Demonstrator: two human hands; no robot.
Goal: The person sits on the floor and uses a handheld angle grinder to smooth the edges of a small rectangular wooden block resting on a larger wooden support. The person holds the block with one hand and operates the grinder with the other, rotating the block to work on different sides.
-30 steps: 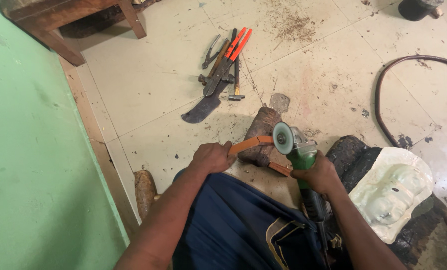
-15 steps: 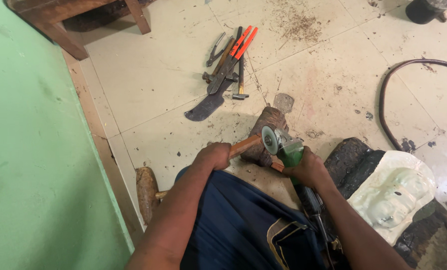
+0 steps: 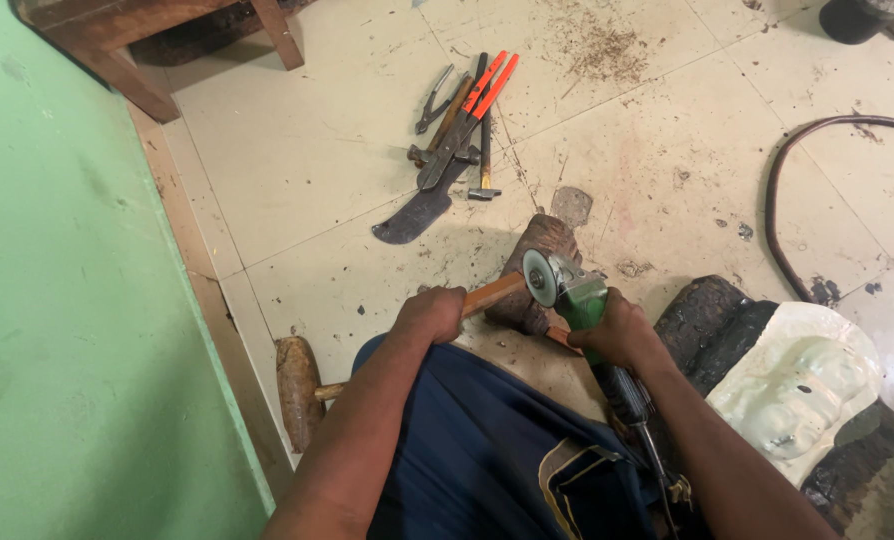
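I am seeing a green wall (image 3: 57,330) running along the left, a pale tiled floor (image 3: 297,150) lying dusty and stained, brown wooden furniture legs (image 3: 137,70) standing at the top left

green angle grinder (image 3: 579,297) with grey disc, tilted against orange-brown wooden piece (image 3: 494,293), above log

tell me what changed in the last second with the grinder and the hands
The right hand brought the green grinder down, so its disc now meets the orange wooden piece. The left hand kept its grip there. The pile of tools and mallet stayed put.
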